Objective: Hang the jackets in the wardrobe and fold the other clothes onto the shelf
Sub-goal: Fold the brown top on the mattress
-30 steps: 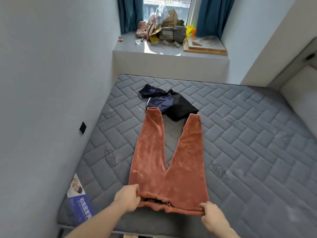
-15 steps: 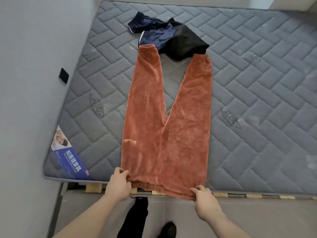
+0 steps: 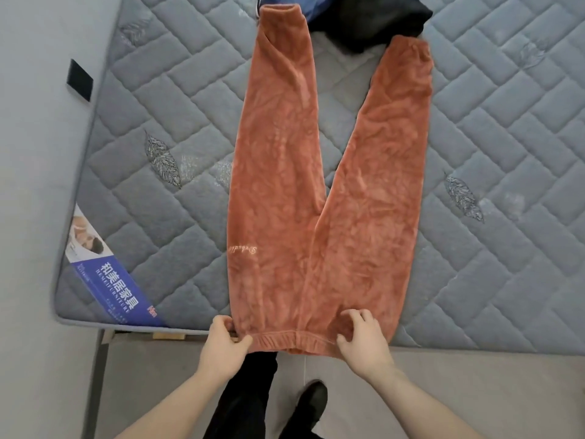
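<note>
Both arms reaching forward and down from the bottom edge, bare to the elbows. Left hand (image 3: 223, 343) at the near left corner of the pants (image 3: 319, 198), fingers and thumb curled, pinching the waistband. Right hand (image 3: 364, 339) on the near right part of the waistband, fingers bent and spread, tips pressing into the fuzzy cloth, thumb under the edge, gripping it.

Orange pants lying flat on the grey mattress (image 3: 493, 172), legs pointing away and spread in a V, waistband hanging just over the near edge. Small pale writing on the left hip, too blurry to read. Dark clothes (image 3: 370, 20) at the far end, touching both leg cuffs.

Blue label (image 3: 117, 288) on the near left corner of the mattress, with white Chinese words and "HEMEIFURNITURE" under them.
</note>
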A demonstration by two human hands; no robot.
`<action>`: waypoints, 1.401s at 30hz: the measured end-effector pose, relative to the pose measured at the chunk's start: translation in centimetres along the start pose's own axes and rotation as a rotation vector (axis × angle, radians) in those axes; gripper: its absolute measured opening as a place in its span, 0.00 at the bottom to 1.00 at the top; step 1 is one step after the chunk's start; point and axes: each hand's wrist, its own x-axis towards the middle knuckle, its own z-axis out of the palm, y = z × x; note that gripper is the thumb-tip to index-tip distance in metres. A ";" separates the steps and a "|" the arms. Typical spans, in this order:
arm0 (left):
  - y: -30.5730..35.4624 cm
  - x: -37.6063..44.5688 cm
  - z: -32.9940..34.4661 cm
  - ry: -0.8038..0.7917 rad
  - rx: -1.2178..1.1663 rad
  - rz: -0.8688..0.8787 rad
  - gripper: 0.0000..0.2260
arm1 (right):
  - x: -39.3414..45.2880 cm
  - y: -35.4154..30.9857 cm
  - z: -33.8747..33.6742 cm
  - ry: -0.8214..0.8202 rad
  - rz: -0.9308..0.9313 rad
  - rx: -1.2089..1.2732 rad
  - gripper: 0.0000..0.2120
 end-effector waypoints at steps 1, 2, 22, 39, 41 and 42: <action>0.2 0.5 -0.2 -0.017 -0.016 -0.017 0.22 | 0.9 -0.8 -0.2 -0.007 -0.003 0.035 0.23; 0.4 1.0 -0.3 -0.033 -0.021 -0.033 0.23 | 1.8 -1.5 -0.3 -0.010 -0.005 0.066 0.23; 9.8 -4.0 2.0 0.038 -0.307 0.203 0.38 | 6.9 -1.0 -0.4 -0.271 -0.101 0.090 0.34; 24.0 -8.0 15.5 -0.273 0.176 0.485 0.44 | 5.9 13.5 -11.3 0.129 0.208 0.423 0.22; 23.9 -7.1 17.3 -0.295 0.311 0.467 0.44 | 6.3 14.3 -11.6 0.126 0.237 0.436 0.21; 23.8 -6.7 18.1 -0.306 0.377 0.454 0.44 | 6.4 14.6 -11.6 0.126 0.247 0.443 0.21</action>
